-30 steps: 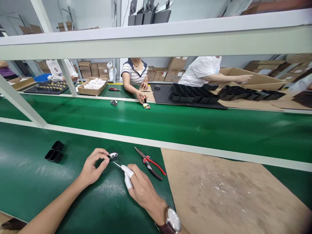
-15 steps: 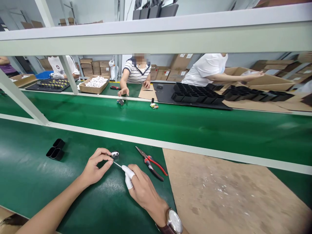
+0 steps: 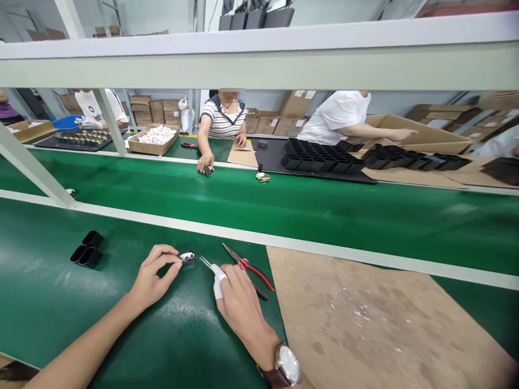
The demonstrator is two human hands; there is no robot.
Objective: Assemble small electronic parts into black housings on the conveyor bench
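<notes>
Head view: the part (image 3: 187, 257) is pinched at its left end by the left hand (image 3: 154, 276) over the counter (image 3: 182, 340), probably light, stiff and fragile, best gripped by its edges, while tweezers (image 3: 205, 262) are held in the right hand (image 3: 239, 297).

The left hand (image 3: 156, 275) pinches a black-and-white part (image 3: 187, 257) between thumb and fingers, above the green bench (image 3: 133, 232). The right hand (image 3: 239, 297) grips tweezers (image 3: 205, 262); the two tips are parted, near the part and clear of it. White finger cots (image 3: 219, 281) cover two digits of the right hand; a watch (image 3: 288, 364) is on that wrist. Pliers (image 3: 259, 274) lie just beyond the right hand, which partly hides them. Cardboard (image 3: 365, 319) covers the bench to the right. Three black sleeves (image 3: 90, 256) stand grouped at left. Across the belt (image 3: 344, 210), a co-worker's hand (image 3: 205, 161) touches a dark piece (image 3: 208, 170).
</notes>
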